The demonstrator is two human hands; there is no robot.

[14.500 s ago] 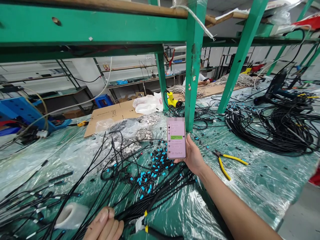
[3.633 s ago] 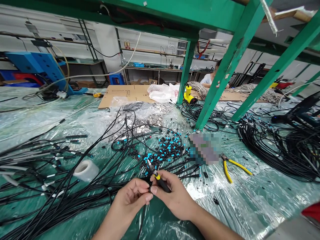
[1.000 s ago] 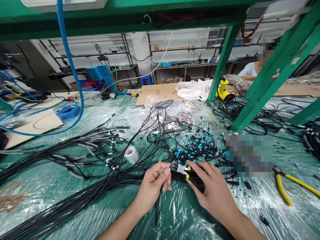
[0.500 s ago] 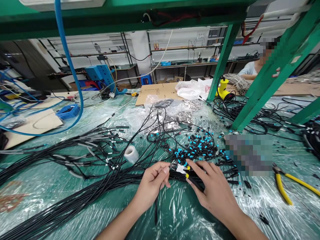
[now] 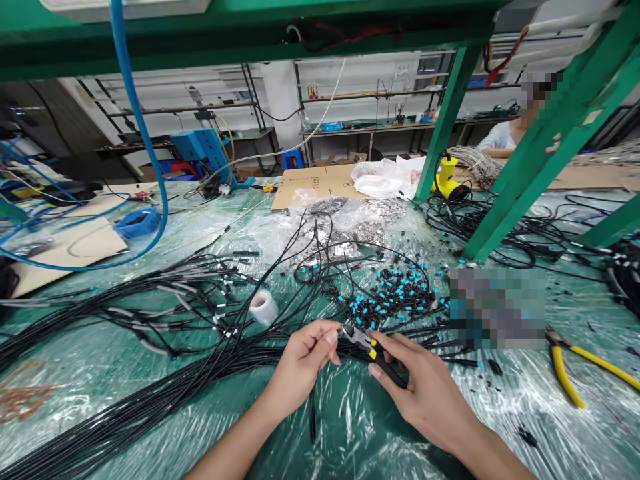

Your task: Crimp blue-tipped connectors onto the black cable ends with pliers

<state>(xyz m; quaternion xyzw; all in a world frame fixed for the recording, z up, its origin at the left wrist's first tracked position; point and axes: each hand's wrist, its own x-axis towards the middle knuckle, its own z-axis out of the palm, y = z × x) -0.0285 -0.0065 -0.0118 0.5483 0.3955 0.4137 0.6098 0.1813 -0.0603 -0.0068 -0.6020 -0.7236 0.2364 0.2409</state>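
Observation:
Between the thumb and fingers of my left hand (image 5: 305, 360), a thin black cable (image 5: 313, 417) is pinched near its end, and its lower part hangs below the hand. My right hand (image 5: 425, 387) is closed around small cutting pliers (image 5: 363, 343) with black and yellow handles. Their jaws point left and meet the cable end at my left fingertips; the thin wires there are too small to make out. Just behind both hands runs a thick bundle of black cables (image 5: 220, 373). A pile of small black and blue connectors (image 5: 385, 297) lies beyond the pliers.
Larger yellow-handled pliers (image 5: 565, 373) rest at the right. A white roll (image 5: 263, 307) stands behind my left hand. Farther back are plastic bags of metal parts (image 5: 340, 233), cardboard (image 5: 315, 183) and a blue tray (image 5: 137, 223). Green posts (image 5: 530, 160) rise at the right; a person (image 5: 500, 137) sits beyond.
The pliers have turned so their metal jaws show more plainly, and their handles have come closer together. My right fingers have curled in around them. My left hand stays nearly still.

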